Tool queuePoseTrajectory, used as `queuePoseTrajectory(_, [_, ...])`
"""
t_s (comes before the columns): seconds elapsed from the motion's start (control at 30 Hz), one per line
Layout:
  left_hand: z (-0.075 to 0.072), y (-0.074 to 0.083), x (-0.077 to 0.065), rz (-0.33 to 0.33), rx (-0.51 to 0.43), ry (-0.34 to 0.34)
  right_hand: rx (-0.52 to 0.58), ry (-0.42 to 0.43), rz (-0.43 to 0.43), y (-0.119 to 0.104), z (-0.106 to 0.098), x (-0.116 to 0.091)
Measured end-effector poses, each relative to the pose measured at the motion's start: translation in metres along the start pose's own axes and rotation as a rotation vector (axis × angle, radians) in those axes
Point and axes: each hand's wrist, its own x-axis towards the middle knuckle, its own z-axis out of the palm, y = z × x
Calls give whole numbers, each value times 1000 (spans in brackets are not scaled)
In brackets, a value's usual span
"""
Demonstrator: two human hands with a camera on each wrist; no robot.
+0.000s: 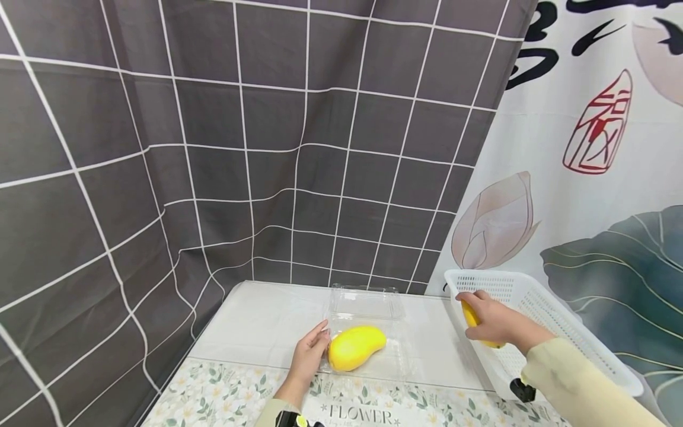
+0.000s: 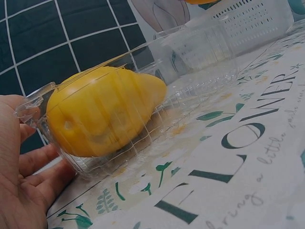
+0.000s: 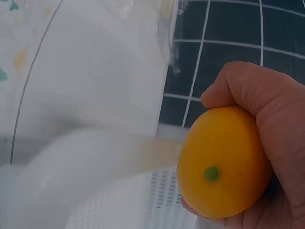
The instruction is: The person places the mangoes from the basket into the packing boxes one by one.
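A yellow mango [image 1: 356, 349] lies in a clear plastic clamshell box [image 1: 395, 362], whose lid is folded back away from me. My left hand [image 1: 310, 353] holds the box by its left edge; in the left wrist view its fingers [image 2: 40, 164] rest against the end wall, close to the fat end of the mango. At the right, my right hand [image 1: 493, 320] grips a second yellow mango [image 3: 221, 164] over the white basket [image 1: 578, 332]. The right wrist view shows this mango's green stem spot, with fingers and thumb wrapped round its sides.
The perforated basket stands along the table's right side. A floral mat printed FLOWER [image 1: 360, 413] covers the near part of the white table [image 1: 267, 323]. A dark grid curtain [image 1: 320, 118] hangs behind and to the left, a printed white cloth [image 1: 560, 237] to the right.
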Motion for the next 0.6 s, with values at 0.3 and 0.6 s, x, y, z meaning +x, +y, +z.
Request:
queuePoseTrajectory(0.3, [-1, -1, 1, -10, 4, 3, 3, 24, -122, -27, 3, 7])
queuePoseTrajectory(0.6, [-1, -3, 3, -6, -2, -1, -18, 12, -244, -51, 14, 16])
